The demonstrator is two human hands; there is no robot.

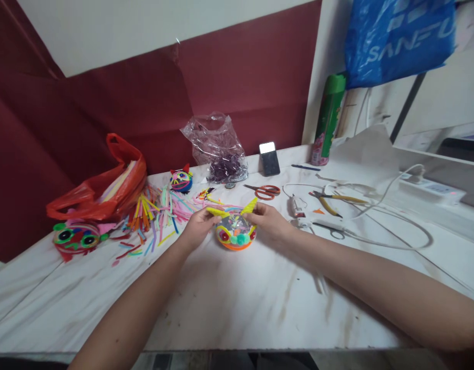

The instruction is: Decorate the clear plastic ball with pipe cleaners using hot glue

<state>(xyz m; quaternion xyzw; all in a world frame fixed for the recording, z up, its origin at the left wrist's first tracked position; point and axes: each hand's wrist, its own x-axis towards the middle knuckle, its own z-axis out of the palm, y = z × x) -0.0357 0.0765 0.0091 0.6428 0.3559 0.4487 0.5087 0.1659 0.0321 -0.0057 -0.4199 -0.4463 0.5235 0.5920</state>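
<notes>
A clear round craft animal (235, 236) stands on the table before me, with yellow fuzzy ears, red eyes, green puffs and an orange band at its base. My left hand (200, 227) pinches it at the left ear (217, 212). On the other side my right hand (270, 221) grips it by the right ear (249, 206). The thumbs rest near the ear bases, and other fingers are partly hidden behind the ball.
Loose pipe cleaners (159, 218) and a red plastic bag (106, 190) lie left, near two finished-looking craft animals (77, 237). Scissors (265, 191), a phone (270, 163), a glue gun (298, 205), pliers (333, 200) and white cables (398, 244) spread behind and right.
</notes>
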